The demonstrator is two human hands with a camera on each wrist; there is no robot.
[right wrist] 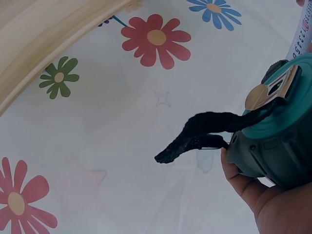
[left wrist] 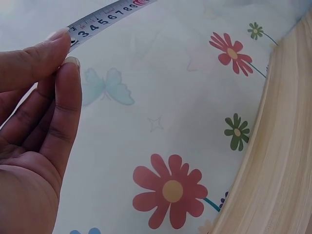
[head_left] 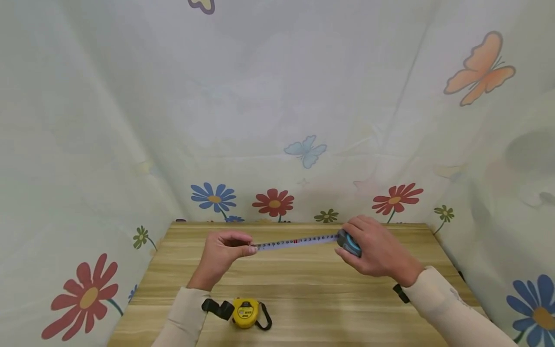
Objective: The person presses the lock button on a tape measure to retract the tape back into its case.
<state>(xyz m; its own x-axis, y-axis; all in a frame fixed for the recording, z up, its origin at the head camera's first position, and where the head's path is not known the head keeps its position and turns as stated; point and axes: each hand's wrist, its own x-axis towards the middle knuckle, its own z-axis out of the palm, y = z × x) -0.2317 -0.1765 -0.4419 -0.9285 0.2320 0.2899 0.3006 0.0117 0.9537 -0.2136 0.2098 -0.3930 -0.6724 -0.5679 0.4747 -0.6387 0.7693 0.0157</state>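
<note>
My left hand (head_left: 220,254) pinches the end of a white tape measure blade (head_left: 284,243) between thumb and fingers. From there the blade runs out straight, rising slightly, to the blue-and-dark tape measure (head_left: 349,243) that my right hand (head_left: 377,246) grips around its case. Black numbers mark the blade (left wrist: 100,22) in the left wrist view, where the thumb covers its tip. Seen from the right wrist, the case (right wrist: 278,151) is teal and dark, with a black wrist strap (right wrist: 209,124) hanging from it. Both hands hold the tape above the table.
A yellow tape measure (head_left: 245,313) with a black strap (head_left: 265,318) lies on the wooden table (head_left: 321,294), near my left sleeve. Behind and beside the table hangs a pale sheet (head_left: 277,96) printed with flowers and butterflies.
</note>
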